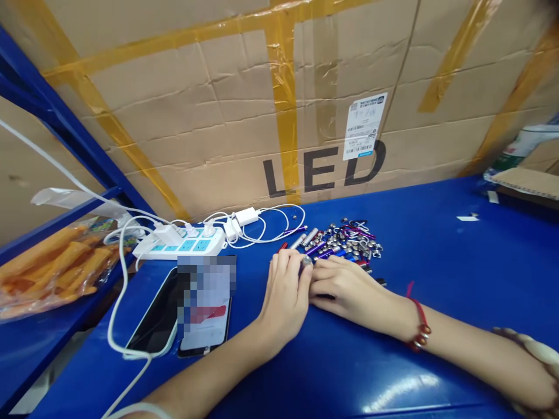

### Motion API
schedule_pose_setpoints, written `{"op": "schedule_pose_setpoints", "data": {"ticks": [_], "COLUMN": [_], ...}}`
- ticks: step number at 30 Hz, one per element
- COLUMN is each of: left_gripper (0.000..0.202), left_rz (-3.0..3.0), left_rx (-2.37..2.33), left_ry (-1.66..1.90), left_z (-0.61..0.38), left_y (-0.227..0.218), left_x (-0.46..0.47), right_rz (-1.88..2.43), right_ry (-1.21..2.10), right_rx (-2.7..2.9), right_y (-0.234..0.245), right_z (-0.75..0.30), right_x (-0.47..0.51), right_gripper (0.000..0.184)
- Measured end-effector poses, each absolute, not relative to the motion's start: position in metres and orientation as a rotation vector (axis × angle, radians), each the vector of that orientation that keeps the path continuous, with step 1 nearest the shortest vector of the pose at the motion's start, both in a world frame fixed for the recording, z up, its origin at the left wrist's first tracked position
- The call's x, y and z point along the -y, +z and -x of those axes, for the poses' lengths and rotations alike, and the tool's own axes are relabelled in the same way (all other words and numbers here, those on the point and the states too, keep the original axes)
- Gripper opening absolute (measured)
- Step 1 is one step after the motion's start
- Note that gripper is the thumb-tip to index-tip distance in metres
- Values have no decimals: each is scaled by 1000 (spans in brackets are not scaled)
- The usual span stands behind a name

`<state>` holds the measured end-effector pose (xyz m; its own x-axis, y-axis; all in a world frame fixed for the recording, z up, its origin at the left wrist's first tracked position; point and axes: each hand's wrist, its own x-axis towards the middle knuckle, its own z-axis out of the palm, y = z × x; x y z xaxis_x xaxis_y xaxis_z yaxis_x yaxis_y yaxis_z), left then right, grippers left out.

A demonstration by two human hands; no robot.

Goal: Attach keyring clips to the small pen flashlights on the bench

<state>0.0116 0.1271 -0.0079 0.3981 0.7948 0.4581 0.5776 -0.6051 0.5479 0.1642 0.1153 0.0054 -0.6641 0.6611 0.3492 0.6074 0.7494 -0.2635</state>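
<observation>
My left hand (285,294) is closed, with a small silver round-ended metal piece (306,261) showing between its thumb and forefinger. Against its fingertips, my right hand (349,291) has its fingers curled together. Whatever those right fingers grip is hidden behind them. Just beyond both hands lies a loose pile of small metal parts (353,240), with silver caps, rings and clips. Short coloured metal tubes lie among them, including a purple tube (315,248) and a silver tube (310,236).
Left of my hands lie a dark-screened phone (152,320) and a second phone (205,331), partly blurred. Behind them is a white power strip (192,243) with chargers and trailing cables. A large taped carton (209,116) stands along the back of the blue table (437,262).
</observation>
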Motion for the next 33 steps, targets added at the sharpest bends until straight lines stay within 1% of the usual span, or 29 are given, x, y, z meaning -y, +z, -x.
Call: {"op": "schedule_pose_setpoints", "data": {"ticks": [5,8,12,14,19,23,25,28,30,33], "left_gripper": [15,17,16,14,16,18,18,18,17,17], "left_rz": [-2372,-2362,-2340,-2346,-2379,-2386,-2368,-2338,-2335,-2357], "left_rx": [-1172,-1164,-1164,-1156,-1171,-1187,-1205,-1196,-1172,-1154], "left_ry": [962,961,960,969,950,955,981,995,969,920], "left_z": [-13,-14,-14,-14,-14,-12,-12,-11,-11,-11], "left_y": [-7,-5,-3,-2,-1,-3,-4,-3,-3,-3], "left_x": [-126,-125,-124,-123,-122,-122,-122,-122,-121,-122], "right_rz": [1027,1049,1039,1019,1005,1010,1009,1008,995,967], "right_ry": [405,520,560,531,376,275,152,8,2,100], "right_rx": [2410,2314,2262,2283,2361,2416,2376,2166,2035,1939], "right_y": [5,0,-3,-2,0,4,9,17,21,24], "right_z": [-163,-162,-162,-163,-165,-170,-174,-180,-181,-178], "right_x": [-111,-112,-112,-111,-106,-109,-114,-121,-122,-119], "right_gripper": [3,6,11,12,5,9,10,10,9,7]}}
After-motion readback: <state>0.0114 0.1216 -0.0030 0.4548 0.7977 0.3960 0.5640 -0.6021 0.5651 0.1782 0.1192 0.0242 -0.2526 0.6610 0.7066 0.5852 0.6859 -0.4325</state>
